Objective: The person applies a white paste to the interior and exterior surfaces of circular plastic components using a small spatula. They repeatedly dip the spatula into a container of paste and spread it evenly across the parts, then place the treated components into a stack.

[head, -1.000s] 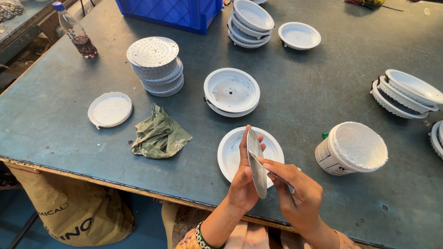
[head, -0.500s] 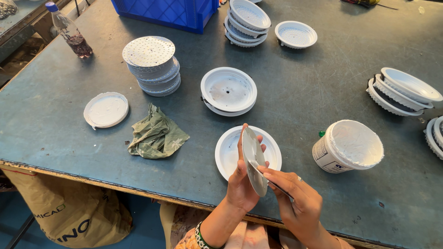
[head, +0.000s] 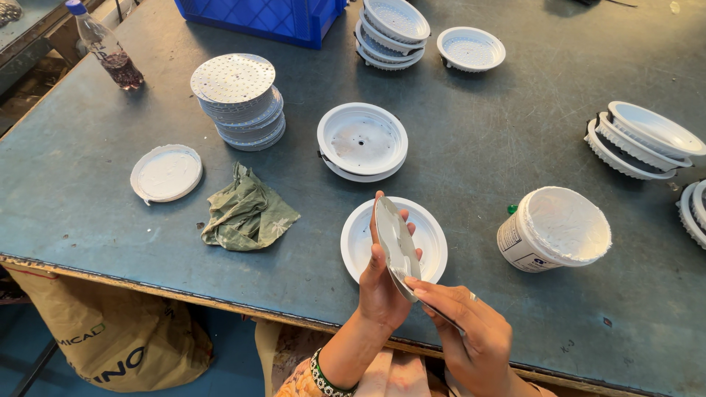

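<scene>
In the lower middle of the frame the left hand is holding a thin grey metal disc on its edge, with the fingers closed around it from behind and the thumb on the near side. The right hand is touching the lower edge of the disc with its fingertips, and its fingers are lying together and half curled; a thin dark tool seems to be lying under them, but I cannot tell what it is. Just behind the disc a white round housing is lying open on the grey bench. To the right of it a white tub full of white paste is standing. To the left a crumpled green cloth is lying, and further left a white lid. In the upper left a stack of perforated discs is standing, with a plastic bottle beyond it. Near the middle, another white housing is resting.
</scene>
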